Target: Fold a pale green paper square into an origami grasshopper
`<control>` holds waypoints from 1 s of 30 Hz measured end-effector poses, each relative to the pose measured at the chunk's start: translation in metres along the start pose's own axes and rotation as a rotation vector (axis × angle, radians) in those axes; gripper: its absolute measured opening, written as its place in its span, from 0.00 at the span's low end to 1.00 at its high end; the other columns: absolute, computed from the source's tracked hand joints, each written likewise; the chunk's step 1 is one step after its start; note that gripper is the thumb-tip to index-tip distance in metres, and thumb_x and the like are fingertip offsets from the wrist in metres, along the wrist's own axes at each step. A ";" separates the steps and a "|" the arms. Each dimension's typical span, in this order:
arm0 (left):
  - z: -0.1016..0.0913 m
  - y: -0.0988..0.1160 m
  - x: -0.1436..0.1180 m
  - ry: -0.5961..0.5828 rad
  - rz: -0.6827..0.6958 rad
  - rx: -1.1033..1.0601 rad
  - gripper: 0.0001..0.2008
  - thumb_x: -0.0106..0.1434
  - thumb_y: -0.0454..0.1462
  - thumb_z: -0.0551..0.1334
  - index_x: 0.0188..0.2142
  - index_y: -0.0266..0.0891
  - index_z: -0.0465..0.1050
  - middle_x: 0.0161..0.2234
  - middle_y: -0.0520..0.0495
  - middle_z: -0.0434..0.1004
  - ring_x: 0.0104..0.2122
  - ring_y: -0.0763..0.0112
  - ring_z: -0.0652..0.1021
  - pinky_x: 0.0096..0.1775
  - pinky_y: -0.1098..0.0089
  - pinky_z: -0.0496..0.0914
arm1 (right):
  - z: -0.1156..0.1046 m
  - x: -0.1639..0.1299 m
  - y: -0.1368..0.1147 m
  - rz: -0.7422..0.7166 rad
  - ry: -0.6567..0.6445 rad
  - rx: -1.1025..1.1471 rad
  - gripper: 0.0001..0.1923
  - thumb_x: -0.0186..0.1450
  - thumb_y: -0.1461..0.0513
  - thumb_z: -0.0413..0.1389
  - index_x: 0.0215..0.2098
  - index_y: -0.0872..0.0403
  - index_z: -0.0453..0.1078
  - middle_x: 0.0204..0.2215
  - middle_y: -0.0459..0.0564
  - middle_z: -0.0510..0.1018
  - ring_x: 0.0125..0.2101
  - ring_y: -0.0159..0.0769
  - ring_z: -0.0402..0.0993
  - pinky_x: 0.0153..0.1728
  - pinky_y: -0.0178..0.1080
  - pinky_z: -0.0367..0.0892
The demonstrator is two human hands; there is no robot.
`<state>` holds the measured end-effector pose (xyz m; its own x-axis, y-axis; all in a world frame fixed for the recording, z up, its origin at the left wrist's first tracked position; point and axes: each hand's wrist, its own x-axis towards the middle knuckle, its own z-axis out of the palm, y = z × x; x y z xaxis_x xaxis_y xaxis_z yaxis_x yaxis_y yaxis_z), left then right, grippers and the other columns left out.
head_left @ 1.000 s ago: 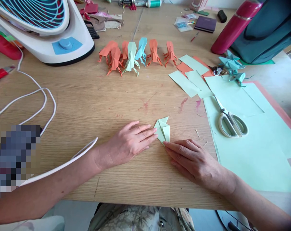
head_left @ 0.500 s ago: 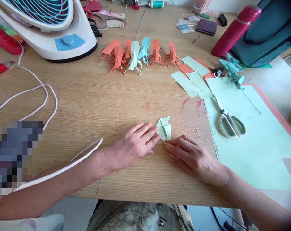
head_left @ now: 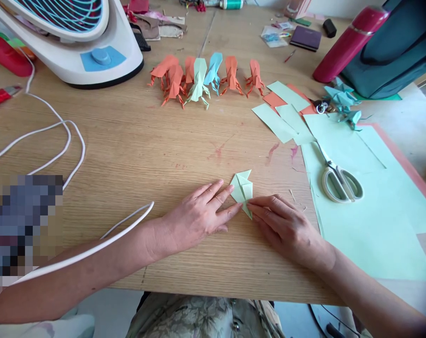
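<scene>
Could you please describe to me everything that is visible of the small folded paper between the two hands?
The small folded paper is pale green and looks thin, with straight creases and overlapping flaps. One pointed corner juts toward the upper right; a narrow tip points down, between the fingers. It lies nearly flat on the wooden table. Fingertips of the left hand appear to touch its left side, and those of the right hand its lower right part. Its underside is hidden.
</scene>
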<state>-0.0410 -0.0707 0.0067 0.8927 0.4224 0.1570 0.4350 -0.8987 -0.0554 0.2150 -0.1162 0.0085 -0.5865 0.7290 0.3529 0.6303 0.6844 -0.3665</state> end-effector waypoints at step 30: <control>-0.005 0.010 0.003 -0.108 -0.083 -0.079 0.33 0.63 0.51 0.65 0.63 0.39 0.64 0.65 0.25 0.60 0.65 0.38 0.63 0.61 0.46 0.64 | -0.004 -0.013 -0.003 -0.210 -0.117 -0.214 0.13 0.69 0.70 0.53 0.51 0.65 0.73 0.58 0.69 0.73 0.53 0.51 0.73 0.46 0.49 0.76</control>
<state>-0.0348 -0.0796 0.0118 0.8631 0.5024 0.0506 0.5014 -0.8646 0.0322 0.2231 -0.1279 0.0082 -0.7616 0.5765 0.2959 0.5746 0.8119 -0.1028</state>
